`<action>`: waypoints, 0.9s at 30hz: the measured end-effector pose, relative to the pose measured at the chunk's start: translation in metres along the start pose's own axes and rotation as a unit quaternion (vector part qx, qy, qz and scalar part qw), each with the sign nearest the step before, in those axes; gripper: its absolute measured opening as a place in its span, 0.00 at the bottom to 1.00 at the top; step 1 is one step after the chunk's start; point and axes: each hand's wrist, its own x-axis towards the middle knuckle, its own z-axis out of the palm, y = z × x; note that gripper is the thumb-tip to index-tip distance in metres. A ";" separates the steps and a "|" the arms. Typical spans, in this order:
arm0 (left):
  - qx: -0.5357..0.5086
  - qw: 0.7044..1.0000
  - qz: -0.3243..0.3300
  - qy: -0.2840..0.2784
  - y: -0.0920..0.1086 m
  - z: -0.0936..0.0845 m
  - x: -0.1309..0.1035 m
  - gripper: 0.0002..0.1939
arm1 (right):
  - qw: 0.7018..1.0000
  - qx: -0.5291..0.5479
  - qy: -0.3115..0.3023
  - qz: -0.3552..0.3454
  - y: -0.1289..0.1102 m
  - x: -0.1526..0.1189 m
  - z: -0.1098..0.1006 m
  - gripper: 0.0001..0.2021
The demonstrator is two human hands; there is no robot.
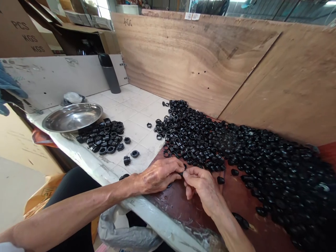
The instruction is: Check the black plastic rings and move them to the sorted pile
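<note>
The shiny white table edge [151, 209] runs under our left arm. Our left hand [159, 176] and right hand [201, 180] meet just past it, fingertips pinching one small black plastic piece [184, 167]. We seem midway through handling it; the next move needs steady fingers. Farther, black plastic rings [194, 136] crowd us, but white square tiles [139, 131] leave room leftward. A tall brown wooden board [178, 59] blocks the back.
</note>
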 end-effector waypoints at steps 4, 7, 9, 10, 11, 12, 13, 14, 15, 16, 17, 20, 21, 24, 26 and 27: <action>0.102 0.991 -0.027 -0.084 0.014 -0.004 -0.020 0.11 | 0.979 -0.185 0.021 -0.079 0.006 0.003 -0.013 0.16; 0.184 0.974 0.001 -0.133 0.013 -0.015 -0.034 0.06 | 0.926 -0.298 0.123 -0.195 0.016 0.011 -0.015 0.06; 0.223 0.966 -0.006 -0.131 0.009 -0.025 -0.039 0.05 | 0.895 -0.347 0.137 -0.246 0.022 0.017 -0.011 0.11; 0.244 0.963 -0.022 -0.115 0.006 -0.030 -0.039 0.06 | 0.881 -0.369 0.135 -0.262 0.024 0.019 -0.009 0.13; 0.265 0.959 -0.041 -0.092 0.004 -0.032 -0.037 0.06 | 0.870 -0.390 0.132 -0.272 0.025 0.021 -0.006 0.13; 0.286 0.954 -0.060 -0.066 0.003 -0.033 -0.034 0.07 | 0.859 -0.410 0.130 -0.277 0.026 0.022 -0.004 0.11; 0.302 0.949 -0.079 -0.040 0.002 -0.031 -0.030 0.07 | 0.850 -0.428 0.130 -0.277 0.026 0.022 -0.002 0.08; 0.311 0.945 -0.095 -0.022 0.001 -0.028 -0.024 0.06 | 0.844 -0.441 0.130 -0.276 0.026 0.022 -0.001 0.06; 0.312 0.944 -0.110 -0.012 0.000 -0.022 -0.018 0.05 | 0.840 -0.449 0.130 -0.275 0.026 0.022 -0.001 0.04; 0.309 0.943 -0.123 -0.013 0.000 -0.015 -0.011 0.06 | 0.840 -0.450 0.132 -0.272 0.027 0.021 -0.002 0.03; 0.305 0.943 -0.134 -0.022 -0.001 -0.008 -0.005 0.06 | 0.845 -0.443 0.135 -0.267 0.027 0.020 -0.003 0.02; 0.305 0.938 -0.162 -0.045 -0.006 0.011 0.008 0.09 | 0.883 -0.383 0.144 -0.232 0.026 0.018 -0.008 0.03; 0.306 0.936 -0.166 -0.049 -0.008 0.015 0.009 0.10 | 0.898 -0.353 0.145 -0.219 0.025 0.017 -0.009 0.03; 0.290 0.944 -0.146 -0.056 -0.013 0.020 0.007 0.10 | 0.926 -0.282 0.136 -0.210 0.018 0.015 -0.009 0.03; 0.244 0.960 -0.132 -0.038 -0.014 0.020 0.004 0.08 | 0.928 -0.264 0.128 -0.228 0.012 0.014 -0.008 0.05; 0.207 0.968 -0.140 -0.015 -0.013 0.019 0.004 0.06 | 0.927 -0.259 0.126 -0.240 0.010 0.014 -0.008 0.06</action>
